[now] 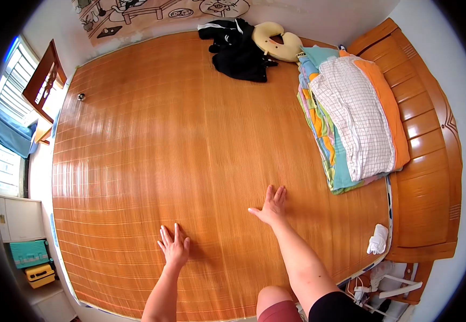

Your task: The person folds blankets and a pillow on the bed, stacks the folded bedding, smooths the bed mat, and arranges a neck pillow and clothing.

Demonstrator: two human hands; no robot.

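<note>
Both hands rest on a brown woven mat point(136, 161) that covers a bed. Toward the lower left, my left hand point(174, 246) lies with its fingers spread and holds nothing. My right hand point(271, 206) is farther forward, right of the middle, its fingers also apart and nothing in it. Nearest to my right hand is a stack of folded bedding point(351, 118), with a white checked cloth on top and orange and green layers. A bare knee point(275, 298) shows at the bottom edge, between my arms.
A black garment point(241, 53) and a yellow neck pillow point(277, 42) lie by the far wall. A wooden headboard point(423, 139) stands right, with a rolled white cloth point(378, 239) near it. A wooden chair point(45, 83) stands left, a small round object point(81, 97) on the mat nearby.
</note>
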